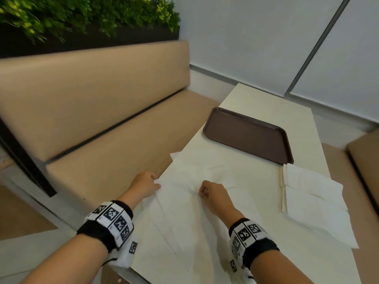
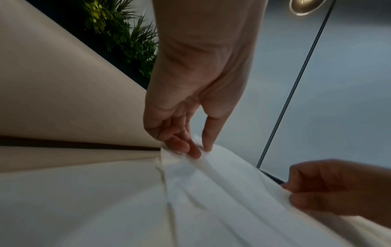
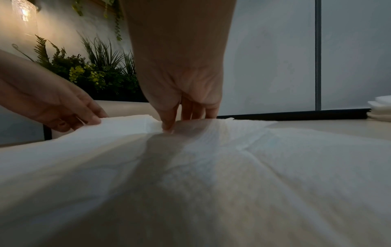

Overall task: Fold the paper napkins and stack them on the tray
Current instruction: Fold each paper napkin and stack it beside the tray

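Note:
A large white paper napkin [image 1: 180, 214] lies unfolded on the cream table, reaching to its left edge. My left hand [image 1: 146, 184] pinches the napkin's left edge [image 2: 201, 155] between thumb and fingers. Further right, my right hand [image 1: 207, 191] pinches a small ridge of the same napkin [image 3: 165, 128] near its middle. The brown tray [image 1: 246, 134] sits farther back on the table with nothing on it. A pile of white napkins [image 1: 313, 199] lies to the right, just in front of the tray's near corner.
A tan padded bench [image 1: 92, 111] runs along the table's left side, with green plants [image 1: 86, 15] above its back. A grey wall with a metal pole [image 1: 315, 44] stands behind the table. Another tan seat [image 1: 367, 160] is at the far right.

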Demonstrator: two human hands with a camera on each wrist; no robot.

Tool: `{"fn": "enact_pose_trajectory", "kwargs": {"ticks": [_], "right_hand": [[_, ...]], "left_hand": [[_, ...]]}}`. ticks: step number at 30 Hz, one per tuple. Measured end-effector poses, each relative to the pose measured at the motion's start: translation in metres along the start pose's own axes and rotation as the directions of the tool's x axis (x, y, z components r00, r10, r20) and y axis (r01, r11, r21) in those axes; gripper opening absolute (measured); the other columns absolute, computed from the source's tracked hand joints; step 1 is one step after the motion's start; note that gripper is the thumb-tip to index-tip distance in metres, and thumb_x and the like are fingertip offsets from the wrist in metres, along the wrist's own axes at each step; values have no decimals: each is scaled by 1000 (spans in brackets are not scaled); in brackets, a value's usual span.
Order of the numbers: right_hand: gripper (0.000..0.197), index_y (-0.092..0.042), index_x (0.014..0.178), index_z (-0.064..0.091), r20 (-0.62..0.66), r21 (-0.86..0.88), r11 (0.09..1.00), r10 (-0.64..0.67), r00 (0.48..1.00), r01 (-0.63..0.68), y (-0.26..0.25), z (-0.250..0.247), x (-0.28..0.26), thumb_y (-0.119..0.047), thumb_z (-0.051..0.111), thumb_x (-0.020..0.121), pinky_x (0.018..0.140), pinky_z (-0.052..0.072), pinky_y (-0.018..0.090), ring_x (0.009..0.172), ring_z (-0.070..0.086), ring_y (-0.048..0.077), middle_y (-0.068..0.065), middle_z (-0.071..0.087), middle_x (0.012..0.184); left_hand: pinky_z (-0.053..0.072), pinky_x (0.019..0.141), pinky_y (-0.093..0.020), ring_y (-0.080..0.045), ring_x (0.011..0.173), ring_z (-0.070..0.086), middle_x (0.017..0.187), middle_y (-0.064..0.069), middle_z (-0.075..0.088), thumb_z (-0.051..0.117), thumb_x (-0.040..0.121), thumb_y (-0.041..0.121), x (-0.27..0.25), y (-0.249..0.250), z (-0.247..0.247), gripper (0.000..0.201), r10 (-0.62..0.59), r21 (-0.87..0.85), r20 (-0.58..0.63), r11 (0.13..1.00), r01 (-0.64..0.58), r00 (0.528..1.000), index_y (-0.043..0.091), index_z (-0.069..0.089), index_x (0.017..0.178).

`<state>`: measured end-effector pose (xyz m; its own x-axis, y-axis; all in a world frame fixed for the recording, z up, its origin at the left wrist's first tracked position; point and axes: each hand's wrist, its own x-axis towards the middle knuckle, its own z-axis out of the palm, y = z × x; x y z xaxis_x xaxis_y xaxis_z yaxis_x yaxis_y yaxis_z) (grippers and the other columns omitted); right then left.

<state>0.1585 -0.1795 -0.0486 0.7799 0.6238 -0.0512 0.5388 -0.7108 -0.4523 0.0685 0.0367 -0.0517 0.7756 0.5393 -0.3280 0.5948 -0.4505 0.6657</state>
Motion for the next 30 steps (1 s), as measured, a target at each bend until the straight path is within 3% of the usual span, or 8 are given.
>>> {"fn": "enact_pose_trajectory", "kwargs": {"ticks": [5, 10, 14, 18, 22, 24, 27, 30], "right_hand": [[12, -11, 85, 61, 16, 14, 1000, 24, 1000, -24, -2, -1, -1, -3, 51, 87, 63, 38, 25, 73, 50, 17, -17, 45, 67], [14, -7, 93, 63, 8, 15, 999, 45, 999, -45, -5, -2, -2, -4, 51, 88, 64, 39, 27, 77, 50, 18, -10, 50, 70], [42, -17, 123, 51, 84, 15, 995, 95, 992, -97, -5, -14, -7, -33, 65, 87, 92, 40, 33, 112, 47, 21, 2, 51, 120], [91, -28, 143, 27, -90, 226, 964, 163, 983, -139, -2, -48, -23, -56, 74, 71, 112, 28, 41, 139, 24, 17, -7, 26, 150], [115, -38, 146, 11, -142, 641, 764, 209, 968, -71, 3, -81, -51, -57, 82, 58, 109, 30, 33, 140, 23, 15, -7, 20, 154], [116, -51, 142, 8, -94, 740, 671, 183, 979, -55, 2, -92, -65, -62, 81, 52, 101, 31, 28, 137, 30, 15, -8, 26, 153], [102, -67, 129, 22, -106, 841, 540, 118, 987, 26, 1, -105, -79, -64, 83, 47, 100, 37, 32, 131, 44, 12, -7, 44, 145], [104, -42, 138, 24, -173, 922, 369, 114, 978, 120, 2, -121, -91, -46, 87, 56, 93, 50, 37, 113, 63, 21, 4, 68, 119]], "left_hand": [[40, 75, -26, -21, 91, 53, 98, -4, 57, 70, 83, 18, 2, -4, 2, 19, -8, 18, -33, 1000, 9, 999, 13, 54, 92], [40, 71, -26, -21, 83, 52, 83, 0, 54, 71, 80, 8, -3, 0, 0, 19, 78, -50, -94, 995, -83, 993, 11, 58, 93], [35, 54, -16, -10, 66, 51, 67, 11, 53, 65, 86, 12, -20, 25, -6, 9, 291, -12, -65, 956, -293, 954, 17, 64, 79], [32, 53, -14, 1, 54, 46, 61, 14, 53, 50, 94, 16, -57, 83, -29, 14, 578, -23, 19, 816, -577, 816, 12, 58, 83], [36, 64, -28, -14, 68, 43, 77, 1, 51, 42, 88, 34, -97, 144, -60, 21, 706, -173, 208, 708, -685, 677, 14, 51, 88], [39, 62, -24, -12, 67, 45, 74, 3, 49, 43, 90, 29, -111, 168, -72, 18, 739, -339, 236, 671, -660, 631, 12, 48, 86], [45, 53, -16, -6, 58, 51, 66, 8, 53, 44, 98, 16, -120, 193, -85, 18, 722, -497, 202, 657, -566, 661, 17, 50, 81], [40, 42, -16, -8, 50, 50, 63, 4, 55, 47, 95, 16, -115, 199, -84, 19, 668, -640, 150, 627, -444, 729, 18, 53, 78]]}}
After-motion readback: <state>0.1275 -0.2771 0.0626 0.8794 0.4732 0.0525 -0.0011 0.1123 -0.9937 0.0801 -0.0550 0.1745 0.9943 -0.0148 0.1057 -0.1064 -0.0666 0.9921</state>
